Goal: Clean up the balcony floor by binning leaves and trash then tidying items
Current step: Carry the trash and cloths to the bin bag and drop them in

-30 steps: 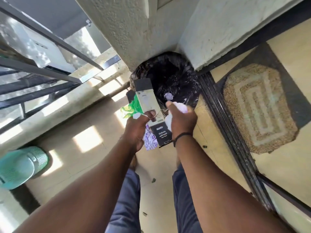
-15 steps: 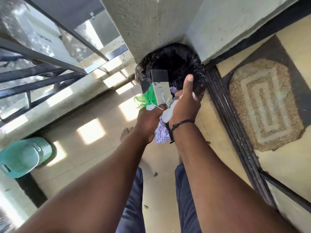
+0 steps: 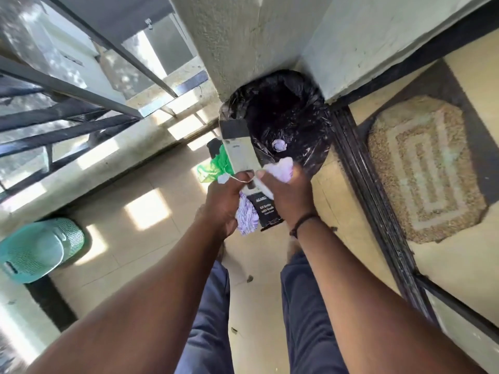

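A bin lined with a black bag (image 3: 291, 114) stands in the corner by the wall; one crumpled white scrap (image 3: 278, 144) lies inside it. My left hand (image 3: 224, 201) grips a bundle of trash just in front of the bin: a long white-and-black carton (image 3: 239, 151), a green plastic wrapper (image 3: 213, 168) and a purple-patterned wrapper (image 3: 246, 217). My right hand (image 3: 289, 193) grips a crumpled white paper (image 3: 280, 167) and touches the carton's right side. A dark band circles my right wrist.
A metal railing (image 3: 81, 90) and low ledge run along the left. A teal perforated basket (image 3: 37, 249) lies at the lower left. A black sliding-door track (image 3: 378, 206) and a woven doormat (image 3: 424, 168) are on the right. Small debris (image 3: 249, 278) dots the tiled floor.
My right hand, raised with fingers extended over the bin half a second ago, has come back down and curled round the white paper. The bundle stays in my left hand.
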